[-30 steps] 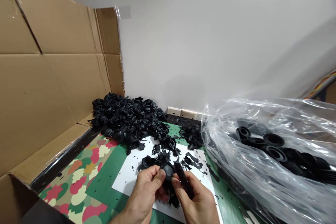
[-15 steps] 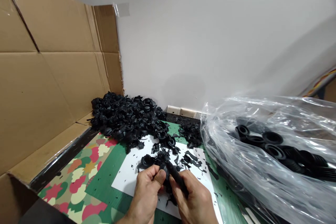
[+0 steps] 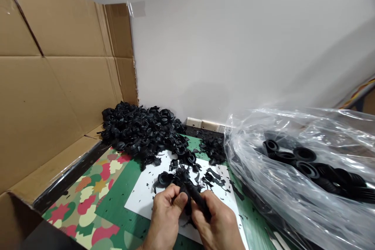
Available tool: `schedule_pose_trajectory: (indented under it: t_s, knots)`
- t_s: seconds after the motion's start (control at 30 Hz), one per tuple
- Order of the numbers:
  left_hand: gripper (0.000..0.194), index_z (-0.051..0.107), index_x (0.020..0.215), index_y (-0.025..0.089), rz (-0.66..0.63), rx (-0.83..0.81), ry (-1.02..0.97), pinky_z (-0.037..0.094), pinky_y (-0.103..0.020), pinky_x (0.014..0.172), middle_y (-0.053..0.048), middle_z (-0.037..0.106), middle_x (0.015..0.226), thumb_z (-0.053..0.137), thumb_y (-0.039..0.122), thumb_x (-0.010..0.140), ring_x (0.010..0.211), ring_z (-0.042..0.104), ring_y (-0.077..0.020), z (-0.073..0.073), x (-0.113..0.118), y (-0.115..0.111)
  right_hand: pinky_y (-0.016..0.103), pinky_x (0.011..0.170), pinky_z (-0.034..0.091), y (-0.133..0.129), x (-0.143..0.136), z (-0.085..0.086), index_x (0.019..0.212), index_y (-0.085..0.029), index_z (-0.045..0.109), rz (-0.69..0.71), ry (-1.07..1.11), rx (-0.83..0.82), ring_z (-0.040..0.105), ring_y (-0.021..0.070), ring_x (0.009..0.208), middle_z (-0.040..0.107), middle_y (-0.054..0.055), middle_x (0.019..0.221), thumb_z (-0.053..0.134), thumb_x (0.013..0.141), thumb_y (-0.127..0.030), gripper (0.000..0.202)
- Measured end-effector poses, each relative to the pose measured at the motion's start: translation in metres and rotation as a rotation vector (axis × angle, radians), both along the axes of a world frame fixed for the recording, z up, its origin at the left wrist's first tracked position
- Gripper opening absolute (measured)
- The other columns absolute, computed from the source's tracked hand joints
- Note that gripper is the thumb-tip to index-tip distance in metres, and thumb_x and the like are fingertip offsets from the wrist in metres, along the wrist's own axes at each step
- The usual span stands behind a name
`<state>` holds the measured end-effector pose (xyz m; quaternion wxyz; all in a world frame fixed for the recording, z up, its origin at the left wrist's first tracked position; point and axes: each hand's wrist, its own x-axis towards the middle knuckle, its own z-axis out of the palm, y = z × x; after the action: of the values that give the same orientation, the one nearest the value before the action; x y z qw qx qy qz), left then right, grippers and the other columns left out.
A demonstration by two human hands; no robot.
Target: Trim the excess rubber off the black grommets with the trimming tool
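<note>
My left hand [image 3: 165,216] is closed, thumb and fingers pinching a black rubber piece [image 3: 184,193] above a white sheet [image 3: 140,199]. My right hand [image 3: 218,220] grips a thick black-handled tool [image 3: 199,202], its front end against or right beside that rubber piece. The tool's tip cannot be made out among the black scraps. Just beyond my left fingers lies a ribbed black rubber boot [image 3: 164,178]. Thin black trimmings [image 3: 215,177] are strewn over the sheet to the right of my hands.
A large heap of black rubber pieces [image 3: 140,129] rests against the cardboard wall [image 3: 73,93] at the left. Behind the sheet is a smaller scrap pile [image 3: 213,146]. On the right, a clear plastic bag [image 3: 249,164] holds several ribbed black boots [image 3: 304,154]. Metal tools [image 3: 277,240] lie near the bag.
The rubber piece and the tool have shifted slightly between my hands, and my left thumb has moved a little to the right. Both hands keep their grip.
</note>
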<state>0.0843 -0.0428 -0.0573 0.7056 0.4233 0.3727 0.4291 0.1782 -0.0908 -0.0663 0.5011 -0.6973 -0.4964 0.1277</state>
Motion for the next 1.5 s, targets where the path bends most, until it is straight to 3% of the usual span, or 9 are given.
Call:
schedule_pose_trajectory:
  t_s: [0.1,0.33,0.53,0.83,0.97,1.1,1.23,1.37,1.5]
  knots:
    - [0.039,0.060,0.058,0.014,-0.001,-0.004,-0.007,0.040,-0.022,0.059,0.001,0.051,0.061,0.079,0.048,0.061,0.064,0.045,-0.0140,0.001,0.000,0.000,0.025,0.044,0.031,0.000,0.002,0.000,0.058,-0.027,0.037,0.016,0.034,0.004,0.040,0.0148,0.044,0.042,-0.005,0.048,0.043,0.084,-0.033,0.028]
    - [0.037,0.057,0.055,0.015,0.019,0.031,0.040,0.038,-0.021,0.058,0.003,0.047,0.060,0.079,0.044,0.063,0.062,0.044,-0.0128,-0.003,0.000,0.000,0.028,0.049,0.038,0.001,-0.004,-0.007,0.069,-0.025,0.045,-0.069,-0.189,-0.064,0.054,0.0187,0.049,0.054,-0.002,0.057,0.039,0.083,-0.025,0.015]
    - [0.034,0.063,0.062,0.014,0.003,-0.043,-0.013,0.040,-0.022,0.062,0.001,0.055,0.062,0.079,0.044,0.062,0.064,0.047,-0.0130,-0.001,0.001,-0.001,0.029,0.046,0.036,0.005,0.001,-0.016,0.075,-0.025,0.046,-0.155,-0.293,-0.079,0.058,0.0224,0.050,0.060,0.002,0.060,0.039,0.082,-0.028,0.010]
    - [0.045,0.057,0.057,0.015,0.052,-0.099,0.016,0.031,-0.020,0.050,0.005,0.049,0.051,0.079,0.054,0.058,0.051,0.040,-0.0085,-0.006,-0.005,0.005,0.027,0.045,0.043,0.001,0.046,0.002,0.068,-0.020,0.061,-0.174,0.222,-0.122,0.057,0.0194,0.049,0.061,0.001,0.054,0.051,0.077,-0.048,0.031]
    - [0.044,0.056,0.059,0.015,0.073,-0.183,-0.030,0.029,-0.019,0.047,0.005,0.050,0.053,0.082,0.051,0.055,0.049,0.042,-0.0068,-0.002,-0.006,0.005,0.026,0.038,0.035,-0.005,0.040,0.002,0.068,-0.018,0.063,-0.191,0.448,-0.007,0.051,0.0170,0.043,0.055,-0.001,0.048,0.059,0.074,-0.052,0.035]
    - [0.046,0.056,0.061,0.015,0.087,-0.300,-0.111,0.029,-0.019,0.045,0.003,0.056,0.054,0.086,0.048,0.048,0.047,0.049,-0.0076,0.007,-0.003,0.006,0.028,0.048,0.042,-0.002,0.019,-0.009,0.071,-0.019,0.065,-0.211,0.433,0.076,0.056,0.0191,0.054,0.063,0.002,0.061,0.064,0.069,-0.056,0.038]
    - [0.047,0.059,0.064,0.015,0.027,-0.403,-0.239,0.029,-0.019,0.042,0.002,0.060,0.054,0.089,0.044,0.043,0.045,0.051,-0.0093,0.013,0.008,0.004,0.029,0.054,0.046,0.010,-0.003,-0.018,0.090,-0.020,0.065,-0.133,0.402,0.193,0.060,0.0210,0.067,0.067,0.006,0.080,0.059,0.075,-0.048,0.033]
    - [0.043,0.061,0.064,0.016,-0.072,-0.378,-0.297,0.027,-0.020,0.038,0.001,0.059,0.050,0.086,0.047,0.048,0.041,0.050,-0.0104,0.010,0.012,-0.001,0.028,0.054,0.047,0.019,-0.007,-0.010,0.086,-0.020,0.064,-0.157,0.397,0.263,0.058,0.0191,0.064,0.064,0.005,0.078,0.056,0.080,-0.036,0.019]
    - [0.039,0.063,0.062,0.016,-0.303,-0.115,0.100,0.022,-0.022,0.034,-0.001,0.056,0.046,0.070,0.053,0.068,0.036,0.049,-0.0125,0.011,-0.006,-0.001,0.027,0.058,0.044,0.016,0.007,-0.003,0.076,-0.021,0.068,-0.142,0.320,0.295,0.057,0.0196,0.070,0.062,0.003,0.075,0.060,0.078,-0.032,0.014]
